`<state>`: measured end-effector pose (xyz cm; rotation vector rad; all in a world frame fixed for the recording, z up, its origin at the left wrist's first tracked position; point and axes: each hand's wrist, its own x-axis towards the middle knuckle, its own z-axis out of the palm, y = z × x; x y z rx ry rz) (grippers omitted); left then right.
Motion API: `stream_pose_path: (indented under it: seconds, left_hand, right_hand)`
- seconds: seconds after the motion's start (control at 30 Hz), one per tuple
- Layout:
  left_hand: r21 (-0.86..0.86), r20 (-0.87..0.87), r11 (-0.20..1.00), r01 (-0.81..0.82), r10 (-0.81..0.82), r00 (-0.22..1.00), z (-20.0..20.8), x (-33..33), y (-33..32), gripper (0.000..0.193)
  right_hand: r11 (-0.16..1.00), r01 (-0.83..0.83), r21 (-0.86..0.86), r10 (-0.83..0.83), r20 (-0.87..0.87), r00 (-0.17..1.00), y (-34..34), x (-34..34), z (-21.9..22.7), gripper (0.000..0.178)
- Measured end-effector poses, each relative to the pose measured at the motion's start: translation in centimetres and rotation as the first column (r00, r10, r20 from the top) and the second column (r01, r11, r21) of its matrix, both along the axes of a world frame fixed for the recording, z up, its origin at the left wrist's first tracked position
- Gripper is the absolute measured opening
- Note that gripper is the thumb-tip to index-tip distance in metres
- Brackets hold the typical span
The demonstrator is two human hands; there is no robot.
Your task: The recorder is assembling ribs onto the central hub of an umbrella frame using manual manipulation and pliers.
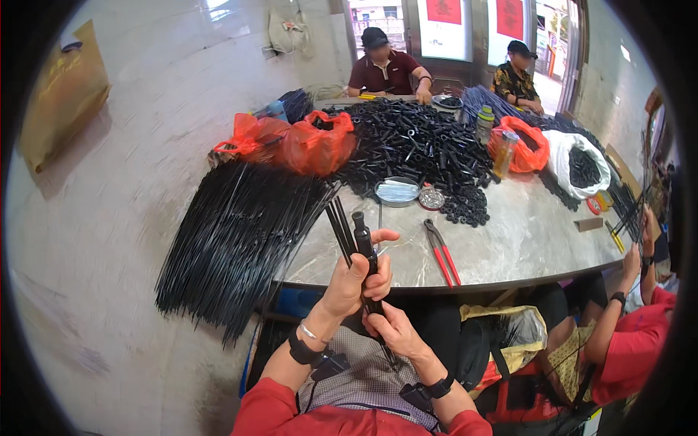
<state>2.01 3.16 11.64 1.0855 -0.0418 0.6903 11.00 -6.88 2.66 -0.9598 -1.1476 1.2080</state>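
Observation:
Above my lap I hold a small bundle of thin black rods (339, 227) together with a black tubular piece (361, 234) that has a rounded collar at its top. My left hand (345, 288) is wrapped round the tubular piece and the rods, thumb across the front and one finger stretched out to the right. Lower down, my right hand (398, 333) is closed round the bottom part of the same black bundle. The rods' lower ends run on below that hand, over my checked apron (356, 363).
A sheaf of long black rods (233, 247) overhangs the table's left edge. Black tubular parts (414, 138) are heaped mid-table. Nearer lie a bowl of metal pins (398, 191) and red-handled pincers (441, 253). Bags and several co-workers, one (632, 334) close on my right, surround the table.

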Motion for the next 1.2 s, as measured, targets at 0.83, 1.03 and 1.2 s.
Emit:
stream_pose_path:
  seconds: [0.83, 1.03, 1.2]
  left_hand:
    - [0.097, -0.091, 0.986, -0.139, 0.148, 0.985, 1.2, -2.9, -1.1, 0.068]
    - [0.208, -0.164, 0.943, -0.259, 0.294, 0.942, 0.6, -0.9, -2.3, 0.072]
    - [0.209, -0.208, 0.945, -0.253, 0.296, 0.932, 0.5, -0.7, -2.0, 0.073]
  right_hand:
    - [0.892, 0.347, 0.292, -0.371, 0.032, 0.928, -0.9, 2.3, 8.0, 0.018]
    - [0.836, 0.375, 0.4, -0.448, 0.103, 0.888, -0.9, 1.8, 10.8, 0.028]
    - [0.799, 0.379, 0.467, -0.518, 0.213, 0.829, -0.6, 1.7, 11.1, 0.032]
